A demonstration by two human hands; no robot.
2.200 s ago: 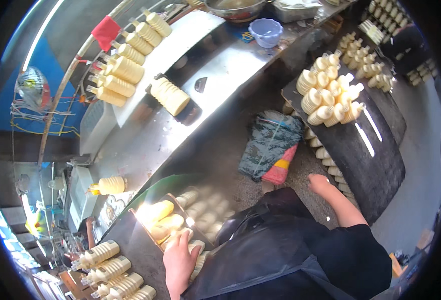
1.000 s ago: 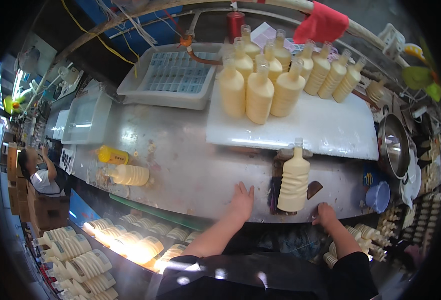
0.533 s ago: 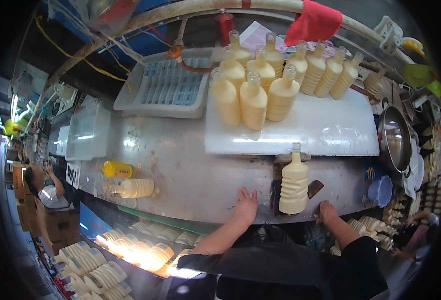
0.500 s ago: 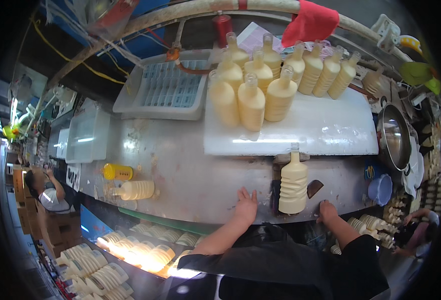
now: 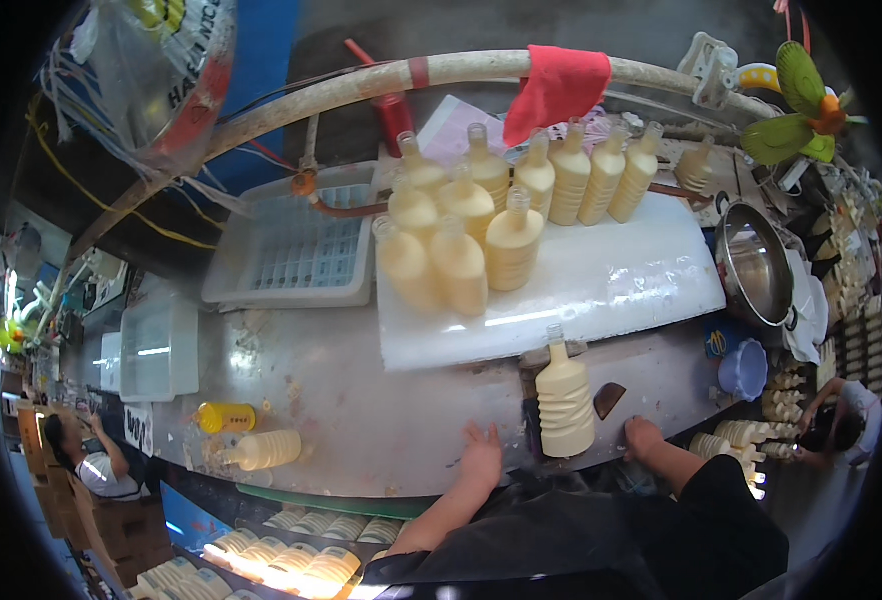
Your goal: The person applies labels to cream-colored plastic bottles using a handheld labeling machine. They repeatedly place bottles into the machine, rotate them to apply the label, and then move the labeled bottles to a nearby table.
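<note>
A cream-coloured bottle (image 5: 565, 408) with wavy ridges and a clear narrow neck stands upright at the table's near edge, touched by neither hand. To its left, my left hand (image 5: 481, 455) rests on the metal table with its fingers apart, holding nothing. On the other side my right hand (image 5: 644, 438) leans on the table edge, its fingers curled in and nothing seen in them. A small dark brown half-round piece (image 5: 609, 400) lies between that hand and the bottle. Farther back, several more cream bottles (image 5: 516, 240) stand grouped on a white foam slab (image 5: 601, 290).
Left on the table (image 5: 341, 420) lie a yellow container (image 5: 227, 417) and a cream bottle (image 5: 266, 451). Behind are a white compartment tray (image 5: 306, 295) and a clear bin (image 5: 161, 350). At right stand a metal pan (image 5: 758, 262) and purple tub (image 5: 743, 370). A pipe (image 5: 461, 68) crosses overhead.
The whole view has shifted, so the table and bottles sit lower and farther left in the picture. Both hands stay at the table edge; the bottle between them has not visibly moved on the table.
</note>
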